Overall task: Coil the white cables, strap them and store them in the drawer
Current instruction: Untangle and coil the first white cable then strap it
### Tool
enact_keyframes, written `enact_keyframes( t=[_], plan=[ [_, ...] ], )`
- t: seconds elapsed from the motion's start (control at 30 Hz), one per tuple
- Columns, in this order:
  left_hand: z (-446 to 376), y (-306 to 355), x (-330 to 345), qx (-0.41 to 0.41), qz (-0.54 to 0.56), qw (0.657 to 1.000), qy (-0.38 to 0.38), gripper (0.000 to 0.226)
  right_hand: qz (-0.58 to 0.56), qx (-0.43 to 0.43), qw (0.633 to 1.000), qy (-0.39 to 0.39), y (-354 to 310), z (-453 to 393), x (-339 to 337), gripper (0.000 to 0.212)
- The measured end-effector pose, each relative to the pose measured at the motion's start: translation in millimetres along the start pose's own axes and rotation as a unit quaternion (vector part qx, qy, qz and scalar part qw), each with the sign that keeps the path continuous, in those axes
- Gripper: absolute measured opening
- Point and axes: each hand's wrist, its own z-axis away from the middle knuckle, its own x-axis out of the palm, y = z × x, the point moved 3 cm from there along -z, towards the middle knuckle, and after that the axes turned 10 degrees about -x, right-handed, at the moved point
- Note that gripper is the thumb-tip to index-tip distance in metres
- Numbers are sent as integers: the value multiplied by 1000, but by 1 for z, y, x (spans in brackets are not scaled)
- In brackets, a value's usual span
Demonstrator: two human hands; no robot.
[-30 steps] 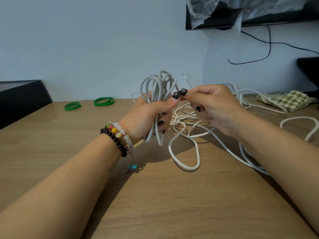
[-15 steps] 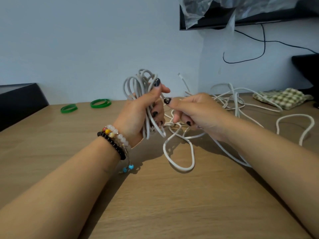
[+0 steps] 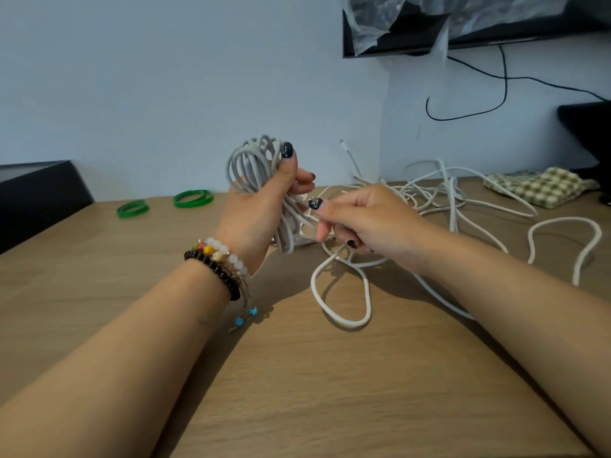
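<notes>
Two hands at work above the middle of the wooden table (image 3: 297, 375). Left hand (image 3: 261, 206) raised, fingers and thumb curled round a coil of white cable (image 3: 246, 163), upright loops standing above the fist and a short bunch hanging below it. Right hand (image 3: 367, 223) just beside, thumb and forefinger pinching a strand of the same cable close to the coil, other fingers curled under. Beaded bracelets (image 3: 218, 262) on the left wrist (black, white and coloured beads, with a cord ending in blue beads). Under and behind the right hand, toward the far right of the table, a loose tangle of white cables (image 3: 439, 193), one connector end (image 3: 342, 143) sticking up; a single loop (image 3: 344, 292) lying flat nearer the front, another thicker white cable (image 3: 562, 239) curving by the right edge. Near the far left edge, two green bands (image 3: 193, 198) flat on the wood, a black box (image 3: 36, 193) at the left corner. At the far right corner, a green checked cloth (image 3: 539, 186). On the wall, a black cord (image 3: 502, 94) hanging.
</notes>
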Motion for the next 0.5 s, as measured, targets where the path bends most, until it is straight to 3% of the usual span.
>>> enact_keyframes(
  t=[0.2,0.3,0.4,0.5],
  plan=[
    [2,2,1,-4,-9,1000,5,40,5,-4,1000,-19,0,0,0,37],
    [1,4,-1,-50,74,996,12,49,11,-8,1000,-15,0,0,1,37],
    [-1,9,-3,-63,159,985,14,43,31,-12,999,-8,-1,0,0,36],
    [-2,13,-9,-20,90,995,43,39,32,-13,999,34,1,-1,-4,30]
  ],
)
